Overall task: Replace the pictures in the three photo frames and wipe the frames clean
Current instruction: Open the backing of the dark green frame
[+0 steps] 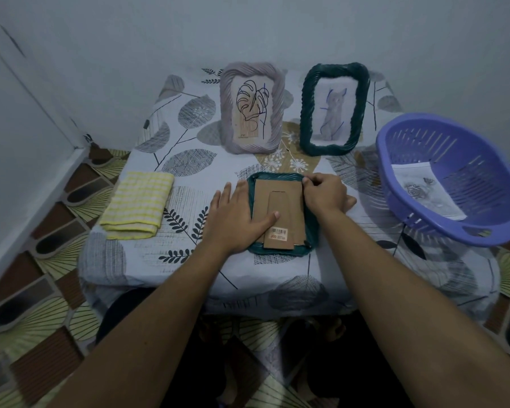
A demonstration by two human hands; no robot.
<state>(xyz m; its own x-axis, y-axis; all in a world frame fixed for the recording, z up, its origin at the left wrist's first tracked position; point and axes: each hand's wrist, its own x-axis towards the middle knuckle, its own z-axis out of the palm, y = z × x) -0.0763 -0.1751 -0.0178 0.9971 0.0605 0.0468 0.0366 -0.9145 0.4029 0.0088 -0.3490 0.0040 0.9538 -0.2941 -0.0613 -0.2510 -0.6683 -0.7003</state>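
Note:
A dark green frame (pixel 280 252) lies face down at the table's middle, its brown cardboard back (pixel 277 198) up. My left hand (pixel 236 216) lies flat across the frame's left side, thumb on the cardboard. My right hand (pixel 326 192) has curled fingers at the back's top right corner, pinching at its edge. A pale pink frame (pixel 252 107) with a leaf drawing stands at the back. Beside it on the right stands another dark green frame (pixel 334 108) with a cat drawing. A folded yellow checked cloth (pixel 137 204) lies to the left.
A purple plastic basket (pixel 454 178) sits tilted at the table's right edge, with a printed rose picture (pixel 424 191) inside. The small table wears a leaf-patterned cloth (pixel 189 178). Walls close in behind and on the left. Patterned floor tiles surround the table.

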